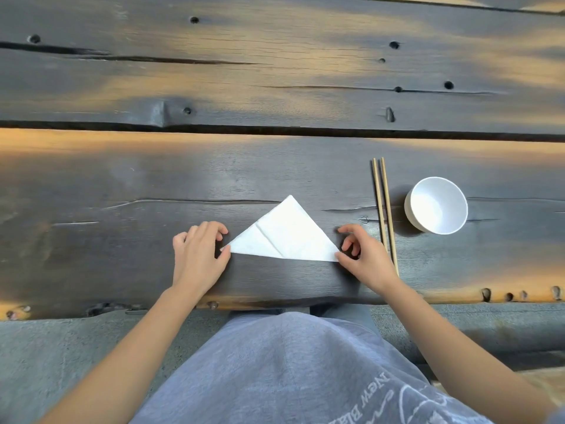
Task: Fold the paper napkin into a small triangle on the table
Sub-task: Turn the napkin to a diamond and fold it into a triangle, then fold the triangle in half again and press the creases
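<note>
A white paper napkin [287, 234] lies flat on the dark wooden table [122, 185], folded into a triangle with its apex pointing away from me and its long edge nearest me. My left hand [198, 255] rests at the triangle's left corner, thumb tip touching the paper. My right hand [363, 258] sits at the right corner, with its thumb tip on that point and the other fingers curled above the table. Neither hand lifts the napkin.
A pair of wooden chopsticks [385, 209] lies just right of my right hand, partly under it. A white bowl [437, 205] stands further right. The table's front edge [275, 301] runs close below my hands, with my grey shirt beneath.
</note>
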